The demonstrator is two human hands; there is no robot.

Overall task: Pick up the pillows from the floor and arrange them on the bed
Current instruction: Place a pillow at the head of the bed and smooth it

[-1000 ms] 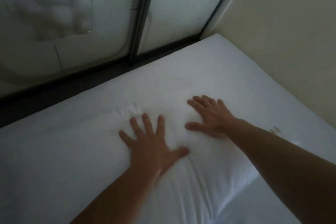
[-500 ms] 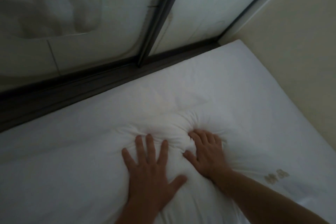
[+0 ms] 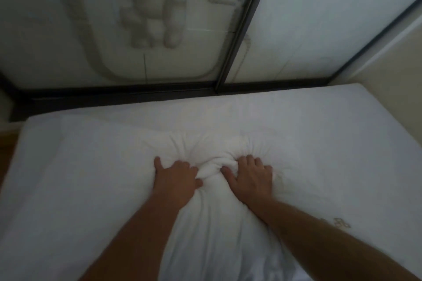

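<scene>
Pillow on bed: hands change from flat pressing to bunching the fabric.

A second ago both palms lay flat and spread on the pillow (image 3: 212,200); now the left hand (image 3: 175,178) and right hand (image 3: 250,176) have their fingers curled into the cover, each gripping a fold, with a raised ridge of cloth gathered between them (creases radiate outward from this point). The pillow lies on the bed (image 3: 342,121), near its head end, short of the dark frame (image 3: 137,93) that runs along the glass panel (image 3: 308,18). Judgement: the pillow is already off the floor, and the current step is probably plumping or shifting it into final position. Whether other pillows remain on the floor cannot be told. No containers are in view; the bed is the only receiving surface, and it carries this one pillow.
</scene>
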